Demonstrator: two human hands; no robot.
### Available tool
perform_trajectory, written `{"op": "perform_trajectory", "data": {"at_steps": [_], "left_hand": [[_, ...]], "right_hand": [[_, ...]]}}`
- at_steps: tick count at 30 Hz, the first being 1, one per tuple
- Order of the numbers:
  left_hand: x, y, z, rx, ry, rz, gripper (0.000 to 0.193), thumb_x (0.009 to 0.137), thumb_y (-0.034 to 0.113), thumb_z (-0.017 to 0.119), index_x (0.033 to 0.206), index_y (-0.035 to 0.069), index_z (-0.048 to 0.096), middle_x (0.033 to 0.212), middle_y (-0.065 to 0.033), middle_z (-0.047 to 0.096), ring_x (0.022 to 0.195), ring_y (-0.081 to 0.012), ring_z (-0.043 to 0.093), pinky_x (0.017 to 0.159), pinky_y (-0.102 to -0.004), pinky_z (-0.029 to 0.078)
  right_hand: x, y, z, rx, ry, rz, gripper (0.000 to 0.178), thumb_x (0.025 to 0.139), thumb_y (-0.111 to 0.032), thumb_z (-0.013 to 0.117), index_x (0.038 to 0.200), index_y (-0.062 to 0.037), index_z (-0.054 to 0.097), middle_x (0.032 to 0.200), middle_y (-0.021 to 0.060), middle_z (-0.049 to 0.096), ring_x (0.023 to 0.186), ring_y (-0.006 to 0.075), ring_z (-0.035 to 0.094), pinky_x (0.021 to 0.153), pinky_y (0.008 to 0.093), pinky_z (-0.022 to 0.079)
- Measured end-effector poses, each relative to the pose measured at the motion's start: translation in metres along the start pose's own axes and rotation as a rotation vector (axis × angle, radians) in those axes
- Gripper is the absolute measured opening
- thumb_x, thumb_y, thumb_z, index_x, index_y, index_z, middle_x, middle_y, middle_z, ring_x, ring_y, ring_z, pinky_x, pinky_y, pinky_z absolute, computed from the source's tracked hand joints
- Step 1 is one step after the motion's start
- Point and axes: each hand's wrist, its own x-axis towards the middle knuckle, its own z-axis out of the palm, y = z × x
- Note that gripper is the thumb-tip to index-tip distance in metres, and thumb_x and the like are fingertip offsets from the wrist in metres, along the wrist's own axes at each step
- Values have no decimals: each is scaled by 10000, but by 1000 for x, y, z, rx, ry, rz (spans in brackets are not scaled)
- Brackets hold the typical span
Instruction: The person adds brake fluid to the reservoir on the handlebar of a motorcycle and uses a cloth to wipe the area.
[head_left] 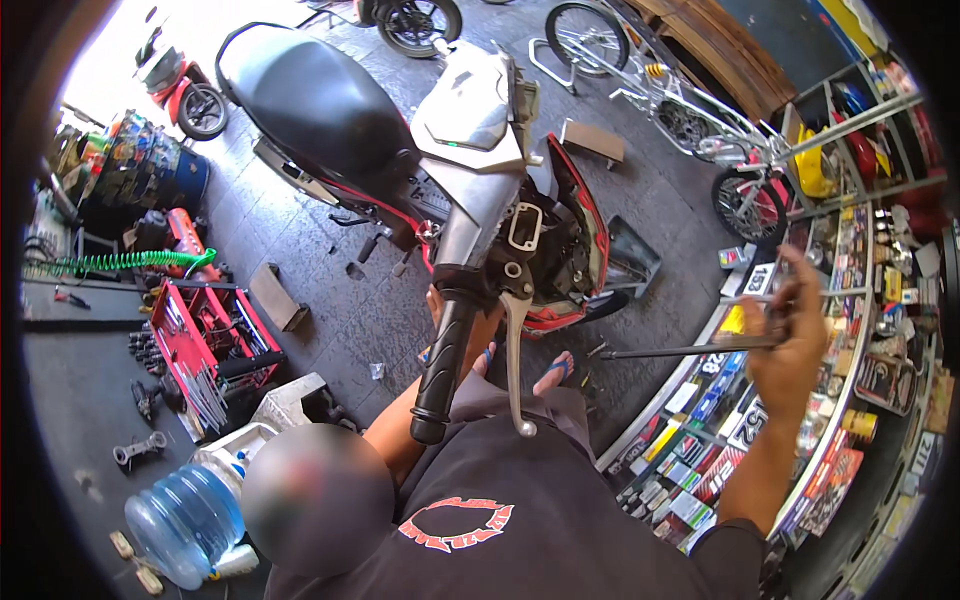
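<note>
I have a motorcycle [465, 165] filling the middle, its black seat [315, 95] at 11 o'clock and its handlebar end reaching towards me. A glass-fronted counter [836, 425] packed with boxed goods curves along 4 o'clock. At 2 o'clock I see a silver bike [690, 135]; at 9, a red tool tray [203, 330]; at 8, a blue water bottle [185, 520]. Near centre, the black rubber grip [445, 365] points to 7 o'clock, with the metal lever [517, 370] beside it towards 5. Out at 3 o'clock, my right hand [790, 330] is closed around a long dark tool [690, 350], whose tip points to 9, apart from the lever. My left hand [436, 304] is mostly hidden behind the grip; I cannot tell whether it clasps anything. Just off centre, towards 1 o'clock, an open-topped rectangular reservoir [523, 228] sits by the handlebar.
</note>
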Motion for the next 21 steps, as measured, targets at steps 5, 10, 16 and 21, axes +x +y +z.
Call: {"op": "perform_trajectory", "data": {"at_steps": [5,10,16,21], "left_hand": [[59,15,15,192,-25,217,168,894,194,593,907,26,600,880,-182,598,828,-341,560,769,-447,459],[14,5,36,168,-88,251,147,873,155,588,931,20,571,974,-236,576,921,-425,534,820,-490,433],[-52,122,48,-793,-394,405,225,829,143,673,918,10,515,1206,-260,563,1227,-446,500,1014,-524,404],[-71,148,111,-495,-583,527,314,848,307,706,946,49,555,1001,-150,640,865,-365,629,751,-457,505]], "right_hand": [[-56,20,31,-137,-154,146,737,665,-272,916,1283,-77,565,799,56,531,727,202,551,658,345,475],[-79,19,28,75,-361,337,915,658,-485,896,1355,-63,479,926,94,556,816,211,569,709,334,493],[-137,19,30,330,-260,374,1139,765,-875,486,1467,7,331,991,120,531,690,147,507,629,299,464],[-183,15,36,632,29,500,1096,831,-850,391,1531,-22,228,1091,88,473,679,62,445,605,209,430]]}}
